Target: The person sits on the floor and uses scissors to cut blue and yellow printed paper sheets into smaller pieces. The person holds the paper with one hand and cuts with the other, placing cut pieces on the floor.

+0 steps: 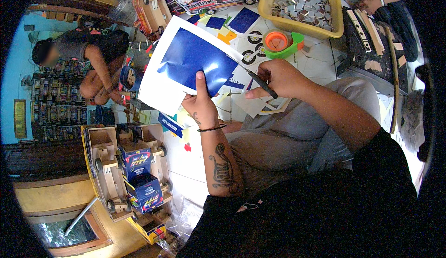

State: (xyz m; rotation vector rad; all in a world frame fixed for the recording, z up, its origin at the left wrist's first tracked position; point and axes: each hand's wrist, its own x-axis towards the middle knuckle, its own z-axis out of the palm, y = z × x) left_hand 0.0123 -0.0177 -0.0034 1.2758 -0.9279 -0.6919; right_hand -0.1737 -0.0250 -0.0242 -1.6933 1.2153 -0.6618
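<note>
My left hand [202, 105] grips a white sticker sheet [160, 88] by its lower edge, the thumb lying over its large glossy blue rectangle [193, 56]. The sheet is raised and tilted above the floor. In my right hand [287, 77] is a pair of dark-handled scissors [261, 83], seen almost edge-on. Their tip meets the right edge of the sheet, near the corner of the blue part. My right fingers are bent round the handle; how far the blades are apart cannot be made out.
Beyond the sheet lie cut blue pieces [244, 20], an orange tape roll on a green dispenser [283, 44] and a yellow tub [340, 18] of small square pieces. Wooden toy trucks [104, 165] stand at left. Another person [100, 49] squats there; someone's arm [378, 1] shows top right.
</note>
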